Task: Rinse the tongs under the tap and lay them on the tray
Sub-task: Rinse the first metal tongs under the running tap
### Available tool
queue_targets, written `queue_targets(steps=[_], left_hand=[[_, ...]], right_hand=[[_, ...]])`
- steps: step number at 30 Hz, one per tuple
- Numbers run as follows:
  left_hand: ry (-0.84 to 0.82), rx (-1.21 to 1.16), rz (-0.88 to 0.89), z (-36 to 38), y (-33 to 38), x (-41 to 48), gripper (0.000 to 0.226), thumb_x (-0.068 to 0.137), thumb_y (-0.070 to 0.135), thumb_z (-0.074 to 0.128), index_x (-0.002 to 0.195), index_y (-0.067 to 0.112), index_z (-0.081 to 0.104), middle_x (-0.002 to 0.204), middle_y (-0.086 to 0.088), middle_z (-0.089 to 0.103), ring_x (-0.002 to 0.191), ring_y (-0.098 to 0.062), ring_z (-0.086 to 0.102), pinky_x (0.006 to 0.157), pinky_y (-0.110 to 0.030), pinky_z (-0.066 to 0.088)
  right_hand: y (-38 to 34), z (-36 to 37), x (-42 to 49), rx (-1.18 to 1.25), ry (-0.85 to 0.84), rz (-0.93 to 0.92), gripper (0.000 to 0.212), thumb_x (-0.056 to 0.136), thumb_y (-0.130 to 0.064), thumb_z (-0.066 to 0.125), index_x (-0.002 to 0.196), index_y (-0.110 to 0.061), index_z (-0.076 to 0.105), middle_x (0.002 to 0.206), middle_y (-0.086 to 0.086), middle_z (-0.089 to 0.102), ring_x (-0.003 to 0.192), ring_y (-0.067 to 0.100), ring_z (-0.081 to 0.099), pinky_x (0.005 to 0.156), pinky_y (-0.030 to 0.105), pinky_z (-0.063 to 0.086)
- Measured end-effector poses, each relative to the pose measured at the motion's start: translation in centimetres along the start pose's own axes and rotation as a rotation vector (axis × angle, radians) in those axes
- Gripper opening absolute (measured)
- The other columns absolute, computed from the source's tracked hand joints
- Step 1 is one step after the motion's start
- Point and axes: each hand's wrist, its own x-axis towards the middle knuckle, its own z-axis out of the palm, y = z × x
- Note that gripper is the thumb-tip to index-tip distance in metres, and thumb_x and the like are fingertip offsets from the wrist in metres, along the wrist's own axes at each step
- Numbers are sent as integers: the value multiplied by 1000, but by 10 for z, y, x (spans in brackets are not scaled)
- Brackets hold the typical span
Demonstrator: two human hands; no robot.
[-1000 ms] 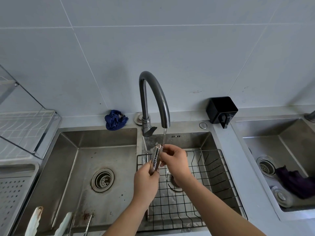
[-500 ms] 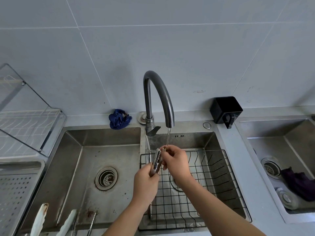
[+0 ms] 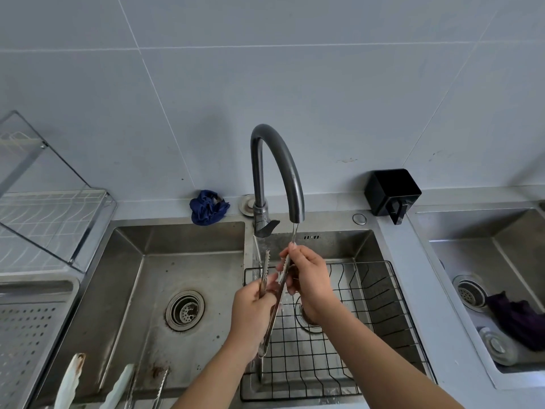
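Observation:
Steel tongs (image 3: 266, 262) with toothed tips point upward under the dark curved tap (image 3: 290, 172), where a thin stream of water runs. My left hand (image 3: 253, 314) grips the tongs' lower part. My right hand (image 3: 308, 276) pinches the right arm of the tongs, spreading it away from the left arm. The perforated metal tray (image 3: 26, 335) lies at the far left beside the sink.
A black wire basket (image 3: 383, 314) sits in the right basin below my hands. More tongs (image 3: 69, 382) lie at the front of the left basin (image 3: 141, 290). A blue cloth (image 3: 208, 206), a black holder (image 3: 390, 191) and a glass-sided dish rack (image 3: 53, 214) line the back. Another sink (image 3: 486, 261) is further right.
The tongs' two arms were pressed together; now they stand apart, with my right hand pulling one arm to the right under the water.

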Motion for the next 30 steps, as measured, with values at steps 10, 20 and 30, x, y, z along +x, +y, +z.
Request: queue_targets(steps=[10, 20, 30], left_hand=[[-22, -263, -137, -3, 3, 9, 21, 99, 7, 57, 111, 7, 74, 90, -23, 71, 79, -29, 64, 66, -41, 51], [25, -210, -155, 3, 2, 13, 22, 100, 14, 59, 94, 6, 78, 66, -6, 61, 55, -13, 51, 46, -23, 42], [-34, -280, -149, 7, 10, 17, 27, 88, 31, 69, 87, 6, 79, 82, -25, 72, 78, -33, 62, 77, -48, 44]], right_hand=[[-4, -18, -1, 252, -291, 117, 9, 93, -16, 66, 87, -10, 64, 80, 11, 56, 49, 11, 45, 40, 21, 34], [-18, -17, -5, -72, -287, -5, 14, 99, -21, 62, 94, -8, 64, 80, 10, 65, 57, 14, 50, 47, 25, 37], [-9, -16, -17, 96, -302, 45, 14, 94, -15, 67, 103, -7, 73, 85, 11, 66, 62, 14, 52, 54, 28, 48]])
